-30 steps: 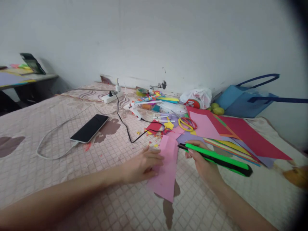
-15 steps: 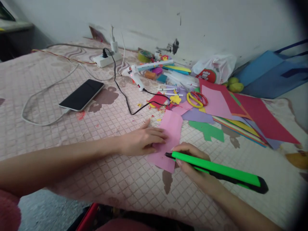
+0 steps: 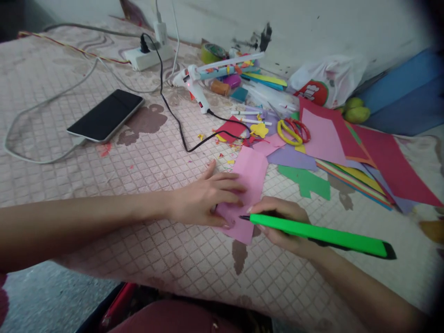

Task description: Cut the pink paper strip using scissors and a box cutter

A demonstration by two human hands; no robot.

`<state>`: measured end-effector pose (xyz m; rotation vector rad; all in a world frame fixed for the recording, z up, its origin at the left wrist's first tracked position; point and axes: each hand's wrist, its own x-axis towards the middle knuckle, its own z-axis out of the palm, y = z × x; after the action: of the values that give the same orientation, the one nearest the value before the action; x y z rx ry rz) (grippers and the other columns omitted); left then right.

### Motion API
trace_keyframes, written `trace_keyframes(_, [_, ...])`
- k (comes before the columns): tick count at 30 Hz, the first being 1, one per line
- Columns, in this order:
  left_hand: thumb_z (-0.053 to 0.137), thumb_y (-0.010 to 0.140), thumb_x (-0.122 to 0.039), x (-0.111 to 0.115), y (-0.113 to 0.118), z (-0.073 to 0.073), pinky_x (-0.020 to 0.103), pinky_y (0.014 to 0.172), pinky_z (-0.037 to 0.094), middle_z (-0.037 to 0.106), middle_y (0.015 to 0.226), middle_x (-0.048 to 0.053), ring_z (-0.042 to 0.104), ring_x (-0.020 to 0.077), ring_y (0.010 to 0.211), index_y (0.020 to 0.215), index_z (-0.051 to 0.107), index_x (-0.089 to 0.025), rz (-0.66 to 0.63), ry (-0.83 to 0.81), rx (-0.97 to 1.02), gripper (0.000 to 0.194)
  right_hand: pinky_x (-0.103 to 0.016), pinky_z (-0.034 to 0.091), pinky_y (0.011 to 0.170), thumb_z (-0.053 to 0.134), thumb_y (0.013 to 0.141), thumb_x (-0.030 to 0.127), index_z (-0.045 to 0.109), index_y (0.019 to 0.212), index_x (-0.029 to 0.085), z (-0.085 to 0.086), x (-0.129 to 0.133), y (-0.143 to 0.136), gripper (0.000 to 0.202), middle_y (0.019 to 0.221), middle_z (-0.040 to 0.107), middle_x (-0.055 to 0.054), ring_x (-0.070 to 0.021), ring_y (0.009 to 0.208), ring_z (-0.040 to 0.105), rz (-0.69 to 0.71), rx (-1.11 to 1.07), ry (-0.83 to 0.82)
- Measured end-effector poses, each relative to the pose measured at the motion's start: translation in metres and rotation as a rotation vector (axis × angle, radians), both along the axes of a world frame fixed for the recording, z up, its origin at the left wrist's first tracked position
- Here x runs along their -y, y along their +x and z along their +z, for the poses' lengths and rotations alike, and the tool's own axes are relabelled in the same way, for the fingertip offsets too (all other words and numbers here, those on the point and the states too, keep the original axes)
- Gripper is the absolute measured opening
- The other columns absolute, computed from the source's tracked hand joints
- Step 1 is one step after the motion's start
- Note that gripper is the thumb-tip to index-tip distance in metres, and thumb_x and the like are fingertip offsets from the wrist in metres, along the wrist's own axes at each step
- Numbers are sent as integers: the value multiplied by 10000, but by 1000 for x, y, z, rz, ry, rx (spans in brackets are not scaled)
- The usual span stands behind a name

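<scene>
A strip of pink paper (image 3: 250, 173) lies on the patterned tablecloth in front of me. My left hand (image 3: 208, 199) rests on its left side, fingers spread and pressing it to the table. In my right hand (image 3: 286, 222) is a bright green utility knife (image 3: 322, 230) with a black end. Its dark tip is at the lower part of the pink strip, near a small mark. Whether the tip touches the paper, I cannot tell.
Beyond the strip lie scissors (image 3: 291, 133), a green paper piece (image 3: 307, 180) and stacked coloured sheets (image 3: 391, 157). A white glue gun (image 3: 196, 90) trails a black cord. At left a phone (image 3: 107, 115) is plugged into a cable, near a power strip (image 3: 149, 58).
The whole view has shifted, with the table's things appearing higher. My left fingers have spread wider on the paper. The knife has turned slightly in my right hand, its tip still over the strip.
</scene>
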<state>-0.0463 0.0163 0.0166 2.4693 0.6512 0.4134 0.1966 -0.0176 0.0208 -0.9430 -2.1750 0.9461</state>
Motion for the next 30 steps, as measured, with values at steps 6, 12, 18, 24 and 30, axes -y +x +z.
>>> trace_keyframes(6, [716,766,-342,-1,0,1,589,1138,-65,497,1395,71,311,313,1378,1180,604,-236,2,0,7,442,-265,476,582,581,789,172,634,938,266,0,-6,-2,185,786,669,7,-133,643,600,65,-8,-25])
trace_keyframes(12, [707,775,-353,-1,1,-1,600,1116,-119,504,1386,80,326,311,1369,1149,613,-231,3,18,19,405,-264,461,580,585,796,194,648,931,252,-2,-8,-3,160,775,659,4,-129,633,584,102,6,-51])
trace_keyframes(18, [704,777,-360,-1,1,-1,612,1110,-118,497,1389,78,323,310,1368,1138,612,-221,-9,24,5,398,-267,469,602,598,780,168,649,956,268,-6,-9,0,209,797,655,10,-136,673,590,100,24,-62])
trace_keyframes(24, [724,754,-354,-1,0,-2,621,1114,-94,490,1394,80,334,323,1360,1104,623,-227,3,21,30,386,-266,470,594,596,777,166,657,933,255,-6,-11,-2,189,778,651,11,-129,640,578,95,12,-83])
trace_keyframes(30, [726,751,-350,-2,0,-3,623,1115,-106,495,1390,83,338,335,1356,1092,627,-235,-5,4,58,374,-261,462,584,606,765,148,659,945,258,-6,-12,-1,217,788,654,12,-129,645,577,107,17,-93])
